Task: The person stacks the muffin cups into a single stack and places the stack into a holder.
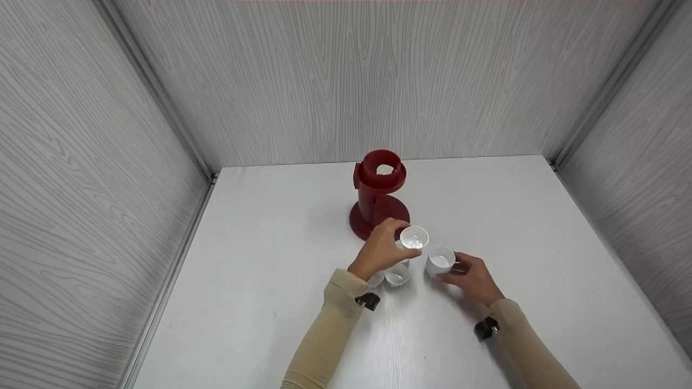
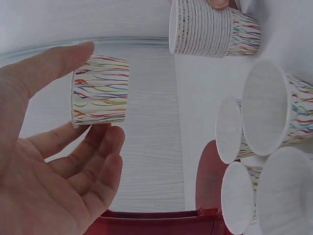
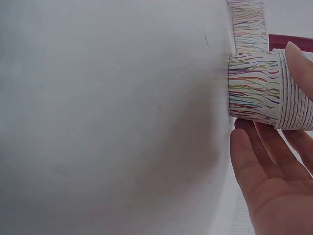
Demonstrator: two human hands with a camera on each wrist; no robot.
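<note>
In my left hand is a single paper cup, white with colourful wavy lines, pinched between thumb and fingers above the table. My right hand grips a stack of nested paper cups from its right side; the stack's base appears to rest on the table. Beneath the left hand, several paper cups stand mouth up, close together; in the head view the left hand and wrist partly cover them.
Just behind the left hand stands a red holder with a ring-shaped top and a round base. The white table is bounded by grey wood-grain panels at the back and both sides.
</note>
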